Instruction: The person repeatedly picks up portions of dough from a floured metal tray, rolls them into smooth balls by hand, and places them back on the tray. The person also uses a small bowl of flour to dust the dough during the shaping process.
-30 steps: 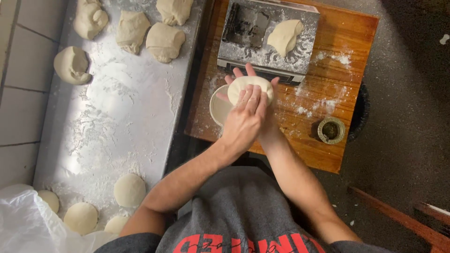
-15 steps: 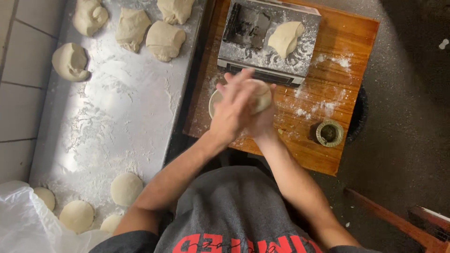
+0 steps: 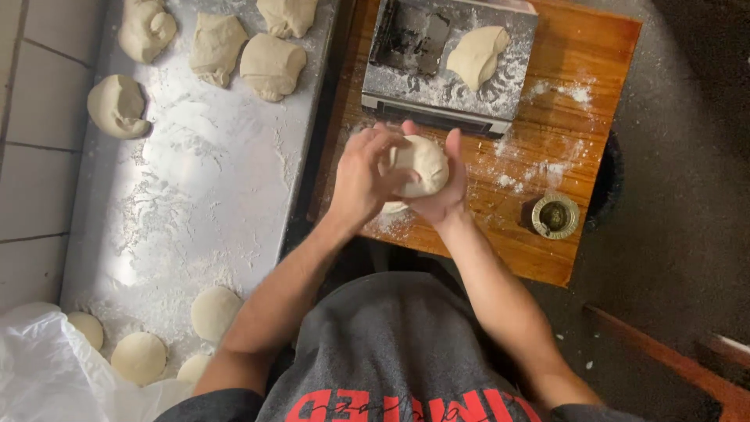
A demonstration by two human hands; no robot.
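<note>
Plainly, both hands are busy with one dough ball, held above the wooden board just in front of the flour-dusted scale. The left hand curls over the ball's side with its grip closed around it, and the right hand cups it from beneath, fingers wrapped up its far edge. A pale bowl rim peeks out just under the hands.

Judging by how things lie, the shaping is partway along: smooth rounded balls sit at the near end of the floured steel table, while rough, unshaped lumps wait at its far end, and another cut piece rests on the scale's tray. So several pieces appear left to round.

A small brass weight stands on the board to the right, well apart from the hands. A white plastic bag lies at the near left corner. Nothing crowds the hands themselves.
</note>
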